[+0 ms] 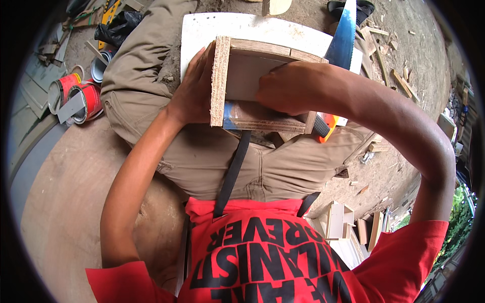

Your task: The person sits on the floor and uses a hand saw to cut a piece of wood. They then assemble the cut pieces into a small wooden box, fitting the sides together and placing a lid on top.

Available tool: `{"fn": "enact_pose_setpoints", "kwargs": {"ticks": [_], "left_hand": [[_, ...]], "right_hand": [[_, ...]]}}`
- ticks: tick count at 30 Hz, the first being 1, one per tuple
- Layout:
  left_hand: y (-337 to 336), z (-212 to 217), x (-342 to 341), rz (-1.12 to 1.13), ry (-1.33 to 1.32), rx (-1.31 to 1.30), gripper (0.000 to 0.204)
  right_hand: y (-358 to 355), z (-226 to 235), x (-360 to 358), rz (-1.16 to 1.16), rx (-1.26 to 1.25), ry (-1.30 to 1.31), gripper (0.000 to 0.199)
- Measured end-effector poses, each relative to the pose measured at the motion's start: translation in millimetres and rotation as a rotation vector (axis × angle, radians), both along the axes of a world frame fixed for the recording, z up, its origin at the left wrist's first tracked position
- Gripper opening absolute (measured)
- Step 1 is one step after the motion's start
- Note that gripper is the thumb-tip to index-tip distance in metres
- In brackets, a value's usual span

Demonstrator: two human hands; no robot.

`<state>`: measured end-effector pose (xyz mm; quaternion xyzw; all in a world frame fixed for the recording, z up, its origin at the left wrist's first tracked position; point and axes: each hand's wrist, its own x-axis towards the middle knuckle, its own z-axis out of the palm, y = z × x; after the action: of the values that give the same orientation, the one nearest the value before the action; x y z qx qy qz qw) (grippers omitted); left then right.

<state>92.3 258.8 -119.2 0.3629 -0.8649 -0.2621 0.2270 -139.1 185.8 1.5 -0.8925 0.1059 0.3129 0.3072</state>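
While the person sits on a broad round wooden surface with khaki trousers spread over it, a white board lies across the lap and carries everything being handled. On that board stands a small open wooden box, made of thin plywood panels, its chipboard side panel facing left and its hollow turned toward the viewer. The left hand is pressed flat against the outside of that chipboard side, fingers spread along its edge and thumb low, bracing the box rather than wrapping around it. The right hand reaches inside the box with its fingers curled together against the back panel; whether it pinches anything small cannot be told, since the knuckles hide the fingertips. A handsaw with a blue blade lies on the board just behind the right forearm, its orange and black handle showing below the box's right corner. To the left, on the ground, two red tins lie near each other, one with a grey stick across its mouth. Wood offcuts are scattered over the dirt on the right.
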Motion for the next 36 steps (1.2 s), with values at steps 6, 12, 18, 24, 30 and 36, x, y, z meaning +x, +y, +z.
{"fn": "enact_pose_setpoints", "kwargs": {"ticks": [6,12,18,24,30,36], "left_hand": [[-2.1,4.9,-3.2,0.007,0.047,0.01,0.096],[-4.0,-0.1,-1.3,-0.003,0.032,-0.01,0.098],[-2.6,4.7,-5.6,0.016,-0.066,0.033,0.104],[-5.7,22.1,-3.8,0.166,0.374,0.417,0.121],[-13.2,43.5,-17.6,0.336,0.837,0.827,0.085],[-6.5,49.0,-29.9,0.43,0.971,0.691,0.076]], "right_hand": [[2.1,-11.5,11.6,0.085,-0.024,0.232,0.019],[5.2,3.9,0.0,-0.054,-0.101,0.039,0.014],[12.7,86.1,-34.1,-0.621,-0.25,-0.354,0.021],[52.4,19.5,-102.9,-1.656,-0.325,-1.151,0.025],[102.8,-35.4,-88.1,-1.992,-0.328,-1.136,0.026],[119.8,-35.9,-67.9,-2.022,-0.152,-1.127,0.034]]}}
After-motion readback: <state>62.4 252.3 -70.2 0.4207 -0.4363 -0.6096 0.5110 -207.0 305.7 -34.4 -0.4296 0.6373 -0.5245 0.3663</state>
